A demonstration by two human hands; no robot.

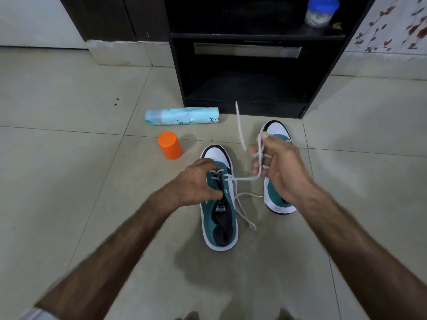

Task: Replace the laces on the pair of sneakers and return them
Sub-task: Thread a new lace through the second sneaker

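- Left hand grips the teal sneaker, centre floor.
- Right hand at two o'clock pinches the white lace, seemingly looped round fingers.
- Lace: light, limp; hold near its tip.

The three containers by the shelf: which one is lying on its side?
The pale blue spray can, flat on the floor tiles. The orange-lidded jar beside it stands upright, as does the blue-lidded jar on the black shelf unit.

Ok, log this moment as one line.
left hand: holds left sneaker | right hand: pulls white lace up | right sneaker: on floor | stage: lacing unfinished
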